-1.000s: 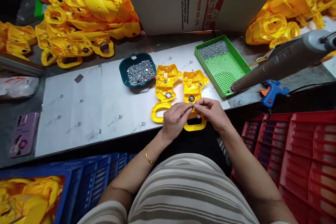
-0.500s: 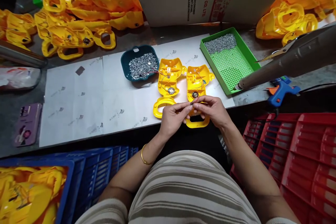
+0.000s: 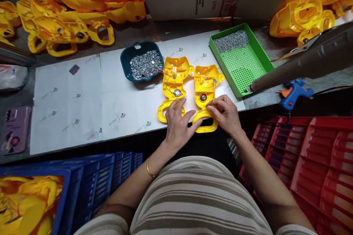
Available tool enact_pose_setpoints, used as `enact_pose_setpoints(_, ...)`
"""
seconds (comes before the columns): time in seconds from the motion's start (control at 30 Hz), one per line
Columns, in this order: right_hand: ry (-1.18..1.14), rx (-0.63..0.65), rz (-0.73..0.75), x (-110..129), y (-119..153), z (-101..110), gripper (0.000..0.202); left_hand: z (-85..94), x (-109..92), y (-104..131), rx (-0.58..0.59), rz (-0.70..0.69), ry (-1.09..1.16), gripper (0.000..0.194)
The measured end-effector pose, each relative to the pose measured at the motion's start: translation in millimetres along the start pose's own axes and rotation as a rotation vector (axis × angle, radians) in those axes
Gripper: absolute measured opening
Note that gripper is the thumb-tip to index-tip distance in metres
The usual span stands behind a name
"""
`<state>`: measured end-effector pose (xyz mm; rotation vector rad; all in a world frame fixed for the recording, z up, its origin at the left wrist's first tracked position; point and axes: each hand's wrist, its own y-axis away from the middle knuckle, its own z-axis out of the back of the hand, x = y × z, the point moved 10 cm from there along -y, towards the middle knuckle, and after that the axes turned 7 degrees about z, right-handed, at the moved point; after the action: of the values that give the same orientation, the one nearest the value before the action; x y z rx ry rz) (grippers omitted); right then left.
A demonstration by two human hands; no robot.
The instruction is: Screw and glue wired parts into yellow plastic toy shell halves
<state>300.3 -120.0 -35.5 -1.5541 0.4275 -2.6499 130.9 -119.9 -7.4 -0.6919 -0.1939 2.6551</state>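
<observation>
Two yellow plastic shell halves with loop handles lie open side by side, each with thin wires and a round speaker inside. My left hand (image 3: 178, 125) is open, fingers spread over the handle of the left shell (image 3: 175, 69); its thumb reaches the handle of the right shell (image 3: 204, 75). My right hand (image 3: 226, 114) is closed at the lower right of that shell, thumb and forefinger pinching a thin dark wire. The speaker (image 3: 203, 97) of the right shell sits just above the pinch. Whether my left fingers press on the handle is unclear.
A dark teal tray (image 3: 125, 62) of screws stands left of the shells; a green basket (image 3: 239, 90) with small metal parts is to the right. Beyond it are a blue glue gun (image 3: 293, 97) and a slanting metal pole (image 3: 298, 62). Yellow shells (image 3: 79, 7) are piled behind.
My hands, together at the right shell before, have parted. The left moved left and opened; the right stays pinched, slightly to the right. The view has shifted a little.
</observation>
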Motion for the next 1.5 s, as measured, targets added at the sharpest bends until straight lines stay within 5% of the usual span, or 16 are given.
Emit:
enact_pose_setpoints(0.3, 0.089, -0.028, 0.05, 9, -3, -5, 0.01, -2.7, -6, 0, 0.045, -0.036, -0.071, 0.023)
enact_pose_setpoints(0.6, 0.546, 0.018, 0.415, 39, 11, -13, 0.018, -1.8, -10, 0, 0.036, -0.035, -0.092, 0.016)
enact_pose_setpoints(0.83, 0.846, 0.186, 0.606, 58, 27, -25, 0.028, -5.5, -12, 0, 0.056, -0.022, -0.068, 0.015)
enact_pose_setpoints(1.03, 0.853, 0.234, 0.659, 59, 27, -26, 0.028, 5.7, -6, 0, -0.001, -0.062, -0.061, 0.019)
enact_pose_setpoints(1.17, 0.816, 0.203, 0.676, 47, 26, -13, 0.03, 32.7, 30, 0, -0.17, 0.016, -0.088, 0.021)
enact_pose_setpoints(1.27, 0.765, 0.136, 0.577, 38, 21, 5, 0.041, 32.2, 51, 9, -0.127, 0.047, -0.113, 0.03)
enact_pose_setpoints(1.4, 0.621, -0.06, 0.592, 67, 18, 19, 0.031, 28.3, 47, 26, -0.074, 0.033, -0.089, 0.028)
enact_pose_setpoints(1.5, 0.513, 0.009, 0.575, 93, 5, -8, 0.022, 34.1, 44, 27, -0.115, 0.054, -0.073, 0.025)
